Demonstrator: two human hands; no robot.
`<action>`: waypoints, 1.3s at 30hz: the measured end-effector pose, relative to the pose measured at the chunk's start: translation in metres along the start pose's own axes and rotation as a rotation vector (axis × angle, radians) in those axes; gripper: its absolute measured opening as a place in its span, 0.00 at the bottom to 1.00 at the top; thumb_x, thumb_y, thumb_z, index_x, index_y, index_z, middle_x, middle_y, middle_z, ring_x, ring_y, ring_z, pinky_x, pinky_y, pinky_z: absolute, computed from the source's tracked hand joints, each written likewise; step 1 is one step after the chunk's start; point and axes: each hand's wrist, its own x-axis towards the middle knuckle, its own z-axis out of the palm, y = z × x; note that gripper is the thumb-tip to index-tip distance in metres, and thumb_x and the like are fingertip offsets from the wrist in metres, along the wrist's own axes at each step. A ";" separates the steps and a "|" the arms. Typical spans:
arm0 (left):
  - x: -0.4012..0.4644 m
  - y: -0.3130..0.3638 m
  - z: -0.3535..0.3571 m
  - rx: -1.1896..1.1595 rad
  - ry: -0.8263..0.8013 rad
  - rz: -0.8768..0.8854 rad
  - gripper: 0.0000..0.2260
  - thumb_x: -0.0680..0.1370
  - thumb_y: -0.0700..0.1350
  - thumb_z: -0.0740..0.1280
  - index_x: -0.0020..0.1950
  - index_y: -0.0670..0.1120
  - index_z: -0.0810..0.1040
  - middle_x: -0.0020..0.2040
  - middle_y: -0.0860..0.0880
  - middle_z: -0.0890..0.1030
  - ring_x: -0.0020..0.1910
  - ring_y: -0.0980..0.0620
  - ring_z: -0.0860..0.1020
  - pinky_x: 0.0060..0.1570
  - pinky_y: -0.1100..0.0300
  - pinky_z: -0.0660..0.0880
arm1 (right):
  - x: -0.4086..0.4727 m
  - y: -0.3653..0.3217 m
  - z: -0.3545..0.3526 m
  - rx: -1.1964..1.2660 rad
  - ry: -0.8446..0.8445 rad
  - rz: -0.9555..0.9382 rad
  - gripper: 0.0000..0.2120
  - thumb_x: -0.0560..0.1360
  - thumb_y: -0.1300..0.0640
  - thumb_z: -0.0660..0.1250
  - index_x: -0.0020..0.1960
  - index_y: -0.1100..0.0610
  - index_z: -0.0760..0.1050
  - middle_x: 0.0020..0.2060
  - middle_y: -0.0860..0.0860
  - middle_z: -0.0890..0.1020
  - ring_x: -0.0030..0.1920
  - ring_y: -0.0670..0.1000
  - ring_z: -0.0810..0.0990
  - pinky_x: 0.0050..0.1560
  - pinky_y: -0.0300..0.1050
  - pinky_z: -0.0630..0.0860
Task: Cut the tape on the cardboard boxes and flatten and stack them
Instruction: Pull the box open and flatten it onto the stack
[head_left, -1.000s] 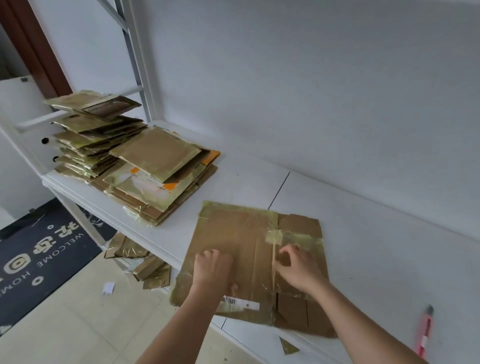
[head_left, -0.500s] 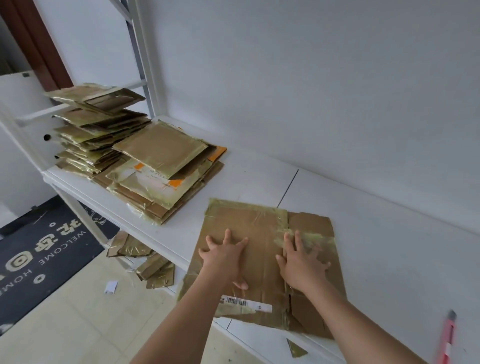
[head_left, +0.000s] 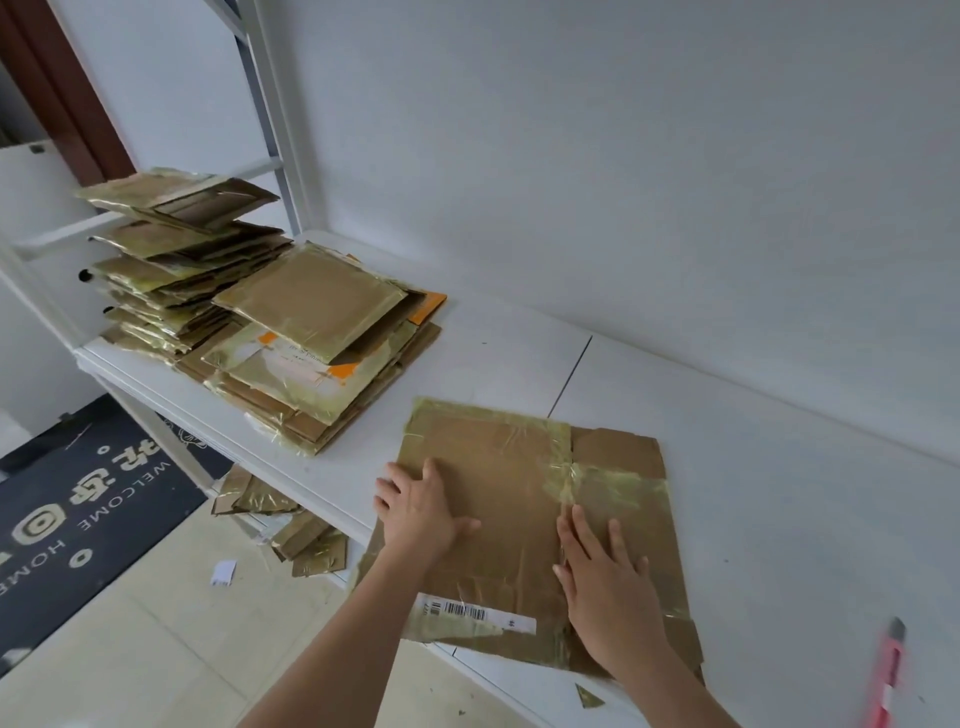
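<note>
Both palms are down on the flattened box (head_left: 524, 519), which lies on the white shelf (head_left: 779, 493) near its front edge, its near side overhanging a little; the left hand (head_left: 421, 514) sits at the box's left border with fingers straight and spread, fingertips running just off the cardboard onto the shelf, while the right hand (head_left: 605, 577) lies flat on the right half, fingers long and relaxed, pinching nothing — this reads as pressing the panels flat so the sheet holds its fold before it joins the others; the shiny tape (head_left: 597, 483) puckers along the crease just ahead of the right fingers, probably the springiest part. The stacks (head_left: 291, 332) wait to the left on the same shelf, well apart from the box, so the sheet likely has to slide or lift that way next. The pink cutter (head_left: 888, 670) lies off to the right, clear of both hands — parked, I'd say, because the cutting on this box looks done; it is blurred and cut by the frame edge, so I cannot tell whether its blade is out. The barcode label (head_left: 483, 613) is legible only as stripes; the box's near right corner is hidden under the right forearm; loose scraps (head_left: 280, 525) on the floor below are partly hidden by the shelf edge, and a small tape offcut (head_left: 588, 696) sits on the shelf beside the box's near edge.
</note>
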 end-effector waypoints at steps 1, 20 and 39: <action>-0.001 0.001 -0.001 0.000 0.020 -0.001 0.40 0.71 0.59 0.75 0.75 0.47 0.58 0.73 0.35 0.57 0.72 0.34 0.58 0.72 0.42 0.58 | 0.000 0.000 0.001 0.000 -0.001 0.002 0.28 0.83 0.42 0.43 0.80 0.46 0.38 0.79 0.42 0.37 0.79 0.60 0.41 0.75 0.65 0.56; -0.048 0.005 -0.056 -0.550 0.093 -0.291 0.17 0.75 0.34 0.65 0.63 0.38 0.68 0.49 0.44 0.72 0.42 0.50 0.72 0.35 0.59 0.70 | -0.025 0.031 -0.040 0.325 -0.120 -0.066 0.28 0.82 0.49 0.58 0.79 0.42 0.52 0.79 0.40 0.42 0.79 0.53 0.40 0.76 0.66 0.44; -0.069 -0.008 -0.092 -1.541 0.195 -0.463 0.19 0.77 0.30 0.66 0.66 0.37 0.69 0.61 0.37 0.76 0.55 0.40 0.78 0.52 0.44 0.77 | -0.048 -0.056 -0.094 1.545 0.356 0.192 0.44 0.77 0.65 0.68 0.78 0.40 0.45 0.69 0.56 0.72 0.46 0.44 0.80 0.52 0.48 0.78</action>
